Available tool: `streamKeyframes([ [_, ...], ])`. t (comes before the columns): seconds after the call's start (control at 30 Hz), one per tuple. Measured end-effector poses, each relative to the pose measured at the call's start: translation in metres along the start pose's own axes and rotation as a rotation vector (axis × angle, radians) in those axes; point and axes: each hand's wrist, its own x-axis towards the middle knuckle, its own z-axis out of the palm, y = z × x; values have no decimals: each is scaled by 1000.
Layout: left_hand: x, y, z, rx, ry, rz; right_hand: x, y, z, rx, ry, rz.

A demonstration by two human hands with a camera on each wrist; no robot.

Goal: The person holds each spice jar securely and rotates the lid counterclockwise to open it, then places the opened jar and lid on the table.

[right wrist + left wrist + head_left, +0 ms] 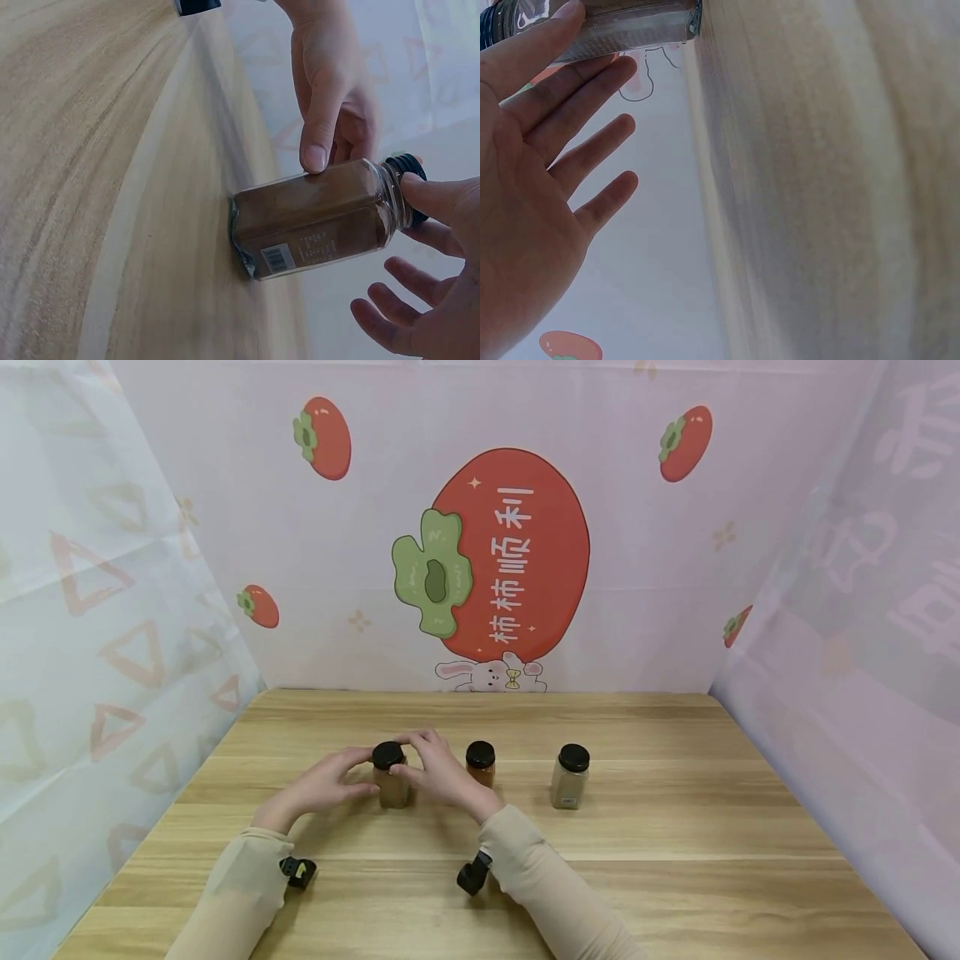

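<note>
1 square-sided glass jar of brown powder (392, 787) occupies both hands, at the left end of a loose row of 3 on the wood-grain table (675, 843). It seems to stand upright, base at the wood, so the board probably takes most of its weight. Right hand (442, 768): thumb and forefinger clamped on the black screw lid (407, 187), the other fingers fanned clear of the glass; a ribbed rim like that likely gives a surer hold than smooth sides. Left hand (326, 781): fingers long and spread apart, thumb tip against the jar's body (more a prop than a grasp, to my eye), presumably there to check any tipping. A barcode label (277, 259) sits low on the glass, uncovered by either hand. Just beyond the right wrist, partly hidden, is a jar of orange-brown powder (480, 768); farther right, well apart and untouched, a jar of pale beige powder (567, 787). The gaps between jars look useful, leaving fingers room around each.
</note>
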Motion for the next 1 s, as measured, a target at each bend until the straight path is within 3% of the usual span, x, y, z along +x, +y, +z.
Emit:
streamKeyframes([
  [0.2,0,1,0,-5,3,5,-3,-1,6,2,77,10],
  [0.57,-1,1,0,7,13,13,-10,-12,22,29,267,98],
  [1.0,-1,1,0,-9,6,-3,-6,-17,29,-60,319,108],
])
